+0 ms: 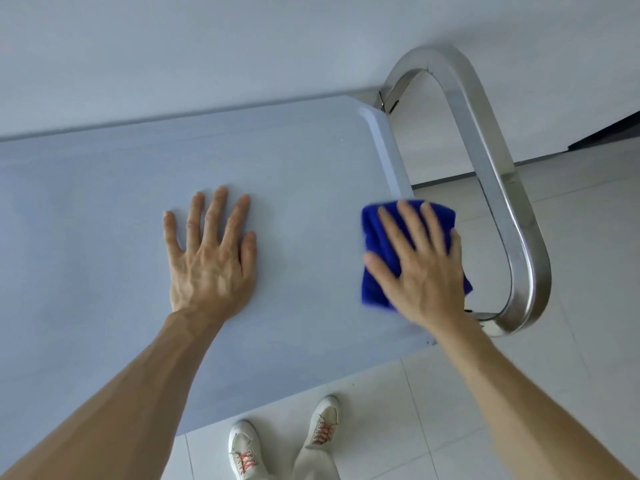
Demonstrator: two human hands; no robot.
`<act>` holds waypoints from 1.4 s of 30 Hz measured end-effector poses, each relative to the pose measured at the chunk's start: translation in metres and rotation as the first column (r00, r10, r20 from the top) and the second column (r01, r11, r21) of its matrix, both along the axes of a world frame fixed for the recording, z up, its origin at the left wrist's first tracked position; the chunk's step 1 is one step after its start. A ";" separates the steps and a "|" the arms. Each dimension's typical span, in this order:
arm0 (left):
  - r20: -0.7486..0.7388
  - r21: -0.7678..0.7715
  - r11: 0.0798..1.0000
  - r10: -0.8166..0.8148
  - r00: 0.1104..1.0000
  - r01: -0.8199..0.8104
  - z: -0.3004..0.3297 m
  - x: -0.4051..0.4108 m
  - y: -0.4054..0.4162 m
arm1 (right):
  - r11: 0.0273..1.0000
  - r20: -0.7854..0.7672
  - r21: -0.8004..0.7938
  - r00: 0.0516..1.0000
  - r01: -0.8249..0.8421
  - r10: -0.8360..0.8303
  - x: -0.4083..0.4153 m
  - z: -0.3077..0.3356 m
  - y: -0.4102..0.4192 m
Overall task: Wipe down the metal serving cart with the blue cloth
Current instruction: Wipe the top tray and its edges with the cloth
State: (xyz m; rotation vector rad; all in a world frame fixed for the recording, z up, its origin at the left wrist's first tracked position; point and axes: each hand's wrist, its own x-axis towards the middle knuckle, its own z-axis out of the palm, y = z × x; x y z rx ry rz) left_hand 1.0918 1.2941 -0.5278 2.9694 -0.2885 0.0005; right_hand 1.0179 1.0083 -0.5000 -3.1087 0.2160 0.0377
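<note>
A person leans over a metal serving cart (104, 209), its flat top running lengthwise from about 8 o'clock to 2 o'clock across the view. The right hand (420, 268), fingers straight and spread, presses a folded blue cloth (375, 237) at the cart's right-hand end, the cloth's long side pointing toward 12 o'clock and overlapping the top's edge. Just beyond, at 3 o'clock, a looped steel handle (485, 157) curves around a gap. The left hand (211, 254) lies flat, fingers splayed and relaxed, on bare metal at centre, apart from the cloth. Open surface stretches toward 9 o'clock. White shoes (322, 424) stand on tiled floor (571, 254) at 6 o'clock.
</note>
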 end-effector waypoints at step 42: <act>-0.001 -0.064 0.997 0.031 1.000 -0.031 0.005 -0.002 -0.001 | 0.997 0.013 0.000 0.997 0.073 -0.073 -0.018 -0.005 0.038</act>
